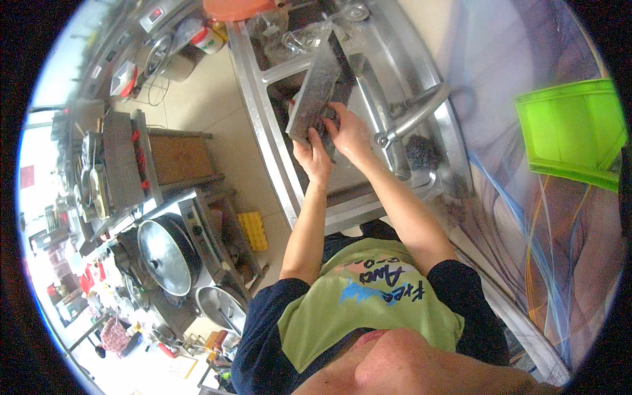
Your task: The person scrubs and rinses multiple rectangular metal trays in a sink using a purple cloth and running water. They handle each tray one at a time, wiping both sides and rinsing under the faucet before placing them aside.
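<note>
A long rectangular metal pan (316,86) is held tilted over the stainless steel sink (274,170). My left hand (316,158) grips its near end, with the thumb on top. Close beside it, my right hand (348,132) presses curled fingers against the pan's side. Between those fingers is a small dark pad (332,117), too blurred to name surely. A metal faucet (417,116) arches over the basin to the right of my hands. On the sink ledge beyond it lies a dark scouring pad (423,152).
Clear plastic containers (301,39) sit in the far basin, near an orange round lid (239,7). A green plastic basket (570,128) is at right. Left are a stove with a large lidded pan (165,256), a yellow egg tray (253,231) and a steel pot (175,66).
</note>
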Tool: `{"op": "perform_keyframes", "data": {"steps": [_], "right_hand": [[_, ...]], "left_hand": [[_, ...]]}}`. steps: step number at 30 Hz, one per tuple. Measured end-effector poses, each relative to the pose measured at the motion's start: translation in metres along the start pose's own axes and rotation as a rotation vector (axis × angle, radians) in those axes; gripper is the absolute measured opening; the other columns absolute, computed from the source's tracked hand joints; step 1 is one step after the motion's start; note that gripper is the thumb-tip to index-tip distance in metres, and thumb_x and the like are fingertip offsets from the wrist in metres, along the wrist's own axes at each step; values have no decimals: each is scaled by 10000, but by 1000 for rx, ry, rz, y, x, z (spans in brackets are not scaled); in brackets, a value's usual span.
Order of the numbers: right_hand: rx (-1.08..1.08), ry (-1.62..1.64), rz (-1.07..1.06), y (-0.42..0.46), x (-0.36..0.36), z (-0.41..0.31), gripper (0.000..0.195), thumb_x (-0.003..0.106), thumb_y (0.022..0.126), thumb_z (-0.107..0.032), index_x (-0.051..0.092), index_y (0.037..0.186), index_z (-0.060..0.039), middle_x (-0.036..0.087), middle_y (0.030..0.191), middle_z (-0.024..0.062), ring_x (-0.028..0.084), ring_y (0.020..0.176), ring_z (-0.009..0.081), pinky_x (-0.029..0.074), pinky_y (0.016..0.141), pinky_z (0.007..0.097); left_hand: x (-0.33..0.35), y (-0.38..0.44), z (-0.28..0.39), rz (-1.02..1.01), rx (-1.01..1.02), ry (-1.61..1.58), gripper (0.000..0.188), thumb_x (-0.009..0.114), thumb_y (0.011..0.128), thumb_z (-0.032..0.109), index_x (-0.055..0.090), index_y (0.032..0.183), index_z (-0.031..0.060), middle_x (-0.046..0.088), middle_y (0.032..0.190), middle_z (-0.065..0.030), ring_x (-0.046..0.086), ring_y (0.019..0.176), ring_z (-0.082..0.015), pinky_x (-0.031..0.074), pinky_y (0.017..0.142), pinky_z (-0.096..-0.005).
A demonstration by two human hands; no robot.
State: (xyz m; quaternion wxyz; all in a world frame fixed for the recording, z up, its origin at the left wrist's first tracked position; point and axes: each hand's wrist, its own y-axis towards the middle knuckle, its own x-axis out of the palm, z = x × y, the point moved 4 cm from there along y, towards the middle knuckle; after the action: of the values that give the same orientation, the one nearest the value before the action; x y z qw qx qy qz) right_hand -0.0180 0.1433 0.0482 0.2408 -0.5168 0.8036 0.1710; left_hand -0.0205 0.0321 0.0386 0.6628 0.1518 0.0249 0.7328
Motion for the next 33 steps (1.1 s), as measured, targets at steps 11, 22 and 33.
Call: {"op": "perform_keyframes", "data": {"steps": [11, 22, 33], "right_hand": [[297, 823, -110, 15, 19, 12, 74, 603, 770, -43, 583, 827, -1, 610, 745, 69, 569, 702, 150, 453, 627, 289], [186, 709, 66, 2, -5, 15, 81, 589, 762, -74, 571, 753, 4, 554, 659, 48, 500, 611, 119, 408, 569, 272], [459, 1138, 9, -13, 13, 44, 40, 581, 794, -56, 590, 804, -18, 591, 761, 34, 556, 686, 111, 466, 619, 247]], "left_hand": [[-3, 4, -18, -18, 116, 182, 198, 496, 903, 79, 548, 1052, -40, 625, 955, -116, 580, 854, -177, 462, 760, -292], [12, -1, 1, -42, 156, 269, 269, 489, 893, 31, 512, 1144, -64, 606, 1056, -170, 594, 941, -215, 465, 812, -295], [9, -6, 1, -100, 147, 348, 287, 491, 864, 0, 520, 1145, -53, 594, 1094, -192, 587, 1004, -288, 449, 867, -341]]}}
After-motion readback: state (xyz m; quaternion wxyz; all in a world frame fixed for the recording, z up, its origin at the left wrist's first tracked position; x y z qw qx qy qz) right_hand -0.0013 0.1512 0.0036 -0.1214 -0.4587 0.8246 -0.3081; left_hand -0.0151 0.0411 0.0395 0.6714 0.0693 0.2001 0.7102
